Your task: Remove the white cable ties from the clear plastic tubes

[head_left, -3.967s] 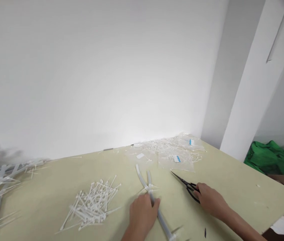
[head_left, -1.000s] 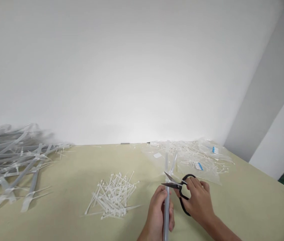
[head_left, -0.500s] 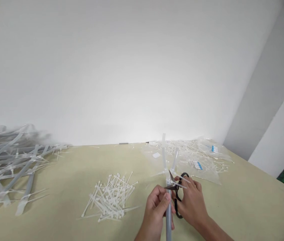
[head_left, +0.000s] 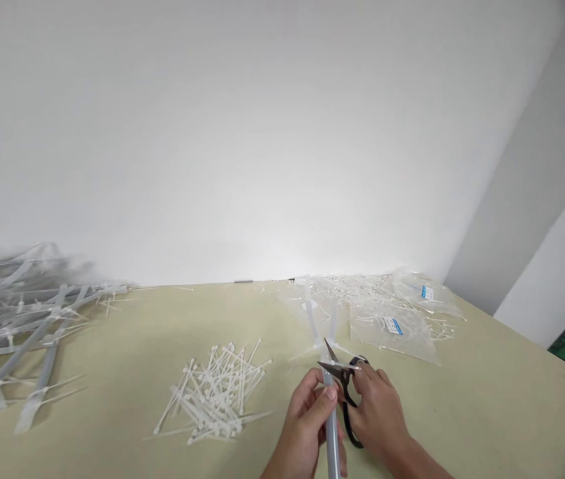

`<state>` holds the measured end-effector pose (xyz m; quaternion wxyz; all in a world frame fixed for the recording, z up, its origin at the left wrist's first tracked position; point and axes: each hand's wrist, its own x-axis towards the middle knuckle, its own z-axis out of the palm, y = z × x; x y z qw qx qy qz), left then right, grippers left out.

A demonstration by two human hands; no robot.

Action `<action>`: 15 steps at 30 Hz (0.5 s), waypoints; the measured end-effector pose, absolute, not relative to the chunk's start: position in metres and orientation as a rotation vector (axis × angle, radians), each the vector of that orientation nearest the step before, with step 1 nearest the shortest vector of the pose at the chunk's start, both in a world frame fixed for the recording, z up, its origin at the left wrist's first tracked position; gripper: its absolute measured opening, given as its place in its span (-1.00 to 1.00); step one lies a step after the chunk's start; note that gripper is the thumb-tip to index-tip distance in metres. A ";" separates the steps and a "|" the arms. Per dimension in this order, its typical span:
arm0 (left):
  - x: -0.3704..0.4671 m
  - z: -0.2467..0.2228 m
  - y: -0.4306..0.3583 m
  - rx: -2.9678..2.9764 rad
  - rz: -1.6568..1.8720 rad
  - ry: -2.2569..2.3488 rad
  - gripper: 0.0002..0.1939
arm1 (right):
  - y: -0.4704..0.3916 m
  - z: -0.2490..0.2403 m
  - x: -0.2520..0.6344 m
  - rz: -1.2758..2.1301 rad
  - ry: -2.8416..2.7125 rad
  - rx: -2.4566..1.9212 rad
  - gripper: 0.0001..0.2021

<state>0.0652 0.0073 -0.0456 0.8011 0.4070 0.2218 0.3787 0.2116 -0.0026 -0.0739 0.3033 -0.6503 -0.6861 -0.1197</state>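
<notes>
A grey tube (head_left: 331, 432) with a translucent forked top is gripped by my left hand (head_left: 310, 419), thumb pressed on its front. White cable ties (head_left: 342, 364) are fastened around the tube near the fork, and their tails stick out sideways. My right hand (head_left: 379, 409) is closed around the black handles of a pair of scissors (head_left: 345, 376). The scissors' blades stand apart, pointing up and left across the tube beside the cable ties. Whether the blades touch a tie tail I cannot tell.
A heap of loose white cable ties (head_left: 220, 396) lies left of my hands. Tubes with ties (head_left: 38, 339) are piled at the far left. Clear plastic bags of ties (head_left: 392, 329) lie behind my right hand. The white wall (head_left: 262, 166) borders the table's back edge.
The tube's forked top has tilted and shifted left. The scissors have moved slightly left and down with my right hand, their blades still apart.
</notes>
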 end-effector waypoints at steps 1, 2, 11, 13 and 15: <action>0.066 -0.047 0.007 0.885 0.808 0.480 -0.70 | -0.003 -0.074 0.211 -0.302 -1.815 -1.743 -0.93; 0.066 -0.048 0.007 0.890 0.810 0.493 -0.70 | -0.003 -0.074 0.210 -0.286 -1.810 -1.765 -0.89; 0.069 -0.049 0.008 0.997 0.856 0.577 -0.62 | -0.002 -0.079 0.207 -0.227 -1.828 -1.726 -0.95; 0.069 -0.048 0.007 0.998 0.868 0.589 -0.63 | -0.003 -0.082 0.207 -0.251 -1.852 -1.721 -0.95; 0.069 -0.047 0.006 0.988 0.883 0.611 -0.62 | -0.003 -0.086 0.207 -0.246 -1.856 -1.756 -0.93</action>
